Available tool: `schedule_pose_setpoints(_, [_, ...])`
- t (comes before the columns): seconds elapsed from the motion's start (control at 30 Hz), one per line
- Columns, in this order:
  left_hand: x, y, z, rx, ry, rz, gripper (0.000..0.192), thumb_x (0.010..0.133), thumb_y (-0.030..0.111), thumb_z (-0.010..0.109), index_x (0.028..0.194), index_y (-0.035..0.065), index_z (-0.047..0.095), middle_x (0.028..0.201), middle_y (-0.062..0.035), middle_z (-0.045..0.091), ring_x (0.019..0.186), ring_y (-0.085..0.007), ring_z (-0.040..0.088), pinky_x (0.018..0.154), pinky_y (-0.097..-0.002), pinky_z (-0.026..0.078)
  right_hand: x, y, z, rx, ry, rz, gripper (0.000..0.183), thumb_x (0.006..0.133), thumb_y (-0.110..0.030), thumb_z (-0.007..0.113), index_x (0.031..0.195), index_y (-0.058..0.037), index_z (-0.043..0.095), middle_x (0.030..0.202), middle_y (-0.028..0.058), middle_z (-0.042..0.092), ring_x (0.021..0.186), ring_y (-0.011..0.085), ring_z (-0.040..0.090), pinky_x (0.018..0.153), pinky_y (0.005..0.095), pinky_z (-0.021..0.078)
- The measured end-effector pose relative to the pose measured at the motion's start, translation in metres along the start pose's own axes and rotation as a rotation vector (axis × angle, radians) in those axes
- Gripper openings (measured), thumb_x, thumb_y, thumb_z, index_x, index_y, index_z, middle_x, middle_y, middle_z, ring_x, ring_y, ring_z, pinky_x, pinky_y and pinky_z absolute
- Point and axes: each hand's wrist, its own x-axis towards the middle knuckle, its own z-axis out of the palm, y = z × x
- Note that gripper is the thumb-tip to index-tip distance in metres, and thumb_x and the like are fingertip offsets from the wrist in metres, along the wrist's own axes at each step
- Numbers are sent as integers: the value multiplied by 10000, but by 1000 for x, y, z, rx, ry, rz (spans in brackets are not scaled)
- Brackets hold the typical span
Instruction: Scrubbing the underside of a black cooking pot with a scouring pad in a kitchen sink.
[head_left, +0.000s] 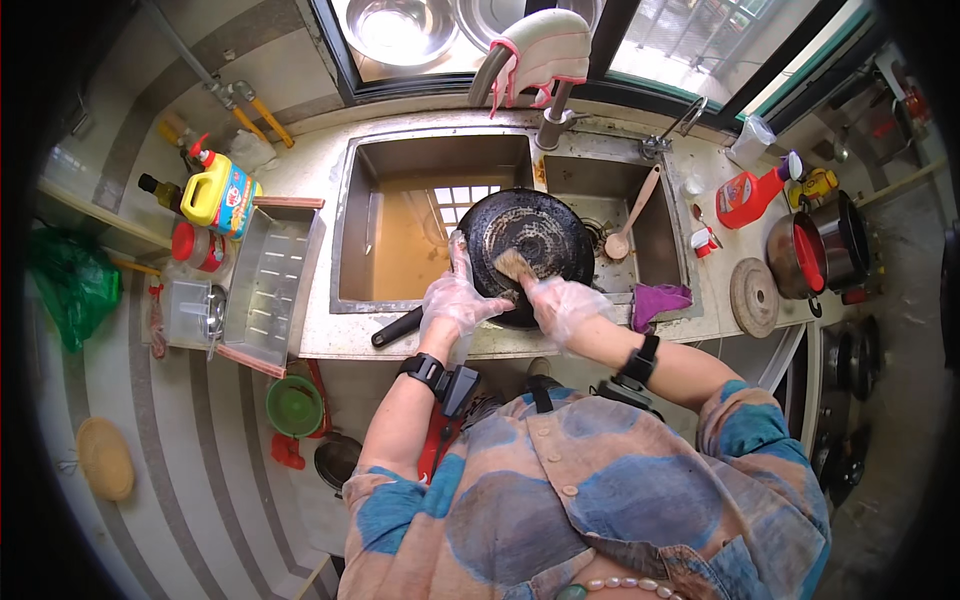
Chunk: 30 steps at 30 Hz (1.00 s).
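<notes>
A black frying pan (555, 232) lies bottom up across the divider of a steel double sink (367, 180), its underside worn and blotched. My left hand (459, 300), in a clear plastic glove, grips the pan's near left rim. The pan's black handle points towards the lower left over the counter's front edge. In my right hand (562, 304), also gloved, is a scraper or brush (513, 264) with a pale, worn end, which rests on the pan's underside. Brownish water (405, 247) stands in the left basin.
A pink-handled brush (641, 202) leans in the right basin. A purple cloth (660, 304) lies on the front rim. A metal drainer (274, 277) and yellow bottle (217, 191) stand left. Right are a red spray bottle (750, 196), round board (754, 298) and pots (796, 255). A cloth-draped faucet (553, 127) rises behind.
</notes>
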Motion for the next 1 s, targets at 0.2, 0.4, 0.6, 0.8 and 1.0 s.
schedule_pose_setpoints(0.2, [5, -10, 8, 64, -1, -14, 1496, 640, 690, 820, 1587, 65, -155, 1338, -254, 593, 1198, -372, 621, 1034, -397, 487, -6, -5, -4, -75, -50, 12, 419, 951, -144, 528, 1354, -28, 517, 1036, 250, 712, 955, 367, 725, 776, 461, 590])
schedule_pose_setpoints(0.4, [5, -5, 5, 47, -15, -6, 1499, 640, 672, 834, 1585, 69, -161, 1315, -253, 610, 1187, -361, 631, 1026, -395, 492, 32, 7, 12, -43, 118, -8, 561, 922, -85, 496, 1478, -124, 435, 977, 224, 724, 895, 353, 733, 724, 491, 590])
schedule_pose_setpoints(0.6, [0, -2, -1, -2, -13, -10, 1475, 633, 563, 877, 1580, -11, -98, 1275, -283, 628, 1177, -379, 633, 1045, -387, 477, 45, 57, 6, 588, 46, 29, 518, 966, -329, 612, 1402, -61, 537, 874, 145, 707, 737, 304, 668, 646, 420, 510])
schedule_pose_setpoints(0.8, [0, -3, 0, -26, 0, 5, 1466, 631, 538, 885, 1585, 2, -92, 1293, -283, 617, 1198, -386, 619, 1062, -388, 467, 23, 63, 9, 1298, -286, 251, 239, 992, -352, 619, 1001, -113, 627, 698, -8, 620, 478, 76, 522, 418, 222, 378])
schedule_pose_setpoints(1.0, [-2, 3, -3, -50, -12, -18, 1433, 647, 532, 881, 1594, 19, -65, 1523, -298, 391, 1360, -395, 482, 1152, -381, 389, 18, 66, 22, 1473, -251, 255, 478, 1040, -303, 555, 1478, -170, 421, 708, -5, 615, 449, 83, 509, 401, 241, 372])
